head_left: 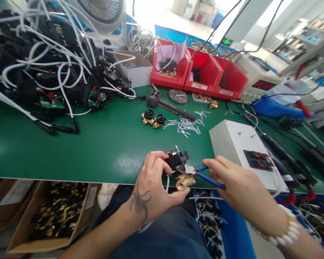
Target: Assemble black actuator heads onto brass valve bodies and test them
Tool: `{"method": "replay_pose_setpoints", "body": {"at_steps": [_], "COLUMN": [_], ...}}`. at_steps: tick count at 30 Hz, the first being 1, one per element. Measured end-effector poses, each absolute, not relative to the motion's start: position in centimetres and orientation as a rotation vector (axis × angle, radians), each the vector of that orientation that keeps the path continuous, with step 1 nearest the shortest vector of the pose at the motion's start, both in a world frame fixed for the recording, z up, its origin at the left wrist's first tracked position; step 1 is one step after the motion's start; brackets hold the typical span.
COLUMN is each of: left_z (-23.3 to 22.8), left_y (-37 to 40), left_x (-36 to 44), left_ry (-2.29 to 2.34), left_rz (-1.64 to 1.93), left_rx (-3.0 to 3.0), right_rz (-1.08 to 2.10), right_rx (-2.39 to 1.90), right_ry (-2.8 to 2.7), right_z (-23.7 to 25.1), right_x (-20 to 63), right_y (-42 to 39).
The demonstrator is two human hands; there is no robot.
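Note:
My left hand [153,185] grips a small valve assembly: a black coil block [176,158] with red and white wires on top of a brass fitting [185,181]. It is held just over the front edge of the green table [97,147]. My right hand [239,185] holds blue-handled pliers [205,176], whose jaws touch the joint between the black block and the brass body. A loose pile of small metal clips [186,124] lies on the mat beyond, next to two black-capped brass valves [153,119].
A white box with black switches [240,151] stands right of my hands. Three red bins [199,72] line the back. Black units with white cables [48,64] are heaped at the left. A mallet [164,102] lies mid-table. A cardboard box of valves [54,216] sits below the edge.

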State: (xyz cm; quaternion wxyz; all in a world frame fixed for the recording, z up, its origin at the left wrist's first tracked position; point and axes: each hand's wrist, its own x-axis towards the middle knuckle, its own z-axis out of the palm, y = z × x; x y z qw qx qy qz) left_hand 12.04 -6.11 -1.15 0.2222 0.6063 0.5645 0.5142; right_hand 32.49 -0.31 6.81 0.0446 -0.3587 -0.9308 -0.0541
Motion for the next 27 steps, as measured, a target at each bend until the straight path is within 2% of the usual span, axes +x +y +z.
{"method": "replay_pose_setpoints", "body": {"at_steps": [5,11,16,21,27], "left_z": [-1.13,-1.18,-1.17,-1.18,-1.22], "left_y": [-6.05,-6.03,-6.01,-5.98,-5.86], "left_x": [12.04,12.00,11.95,11.99,12.02], "left_ry": [1.549,1.549,1.542,1.545,1.535], "left_rz": [1.411,1.432,1.418,1.413,1.408], "left_rx": [1.684,1.676,1.673,1.681,1.695], "right_rz": [-0.144,-0.102,-0.147,-0.168,-0.192], "right_rx": [-1.098,-1.047,-1.160,-1.058,-1.123], "right_ry": [-2.335,-2.848,-2.335,-2.816,-2.386], "right_z": [7.33,6.46,7.05,6.64,6.96], "right_x": [32.56,32.67,32.49,32.34,32.38], "right_y": [-0.42,-0.13,-0.56,-0.31,-0.34]}}
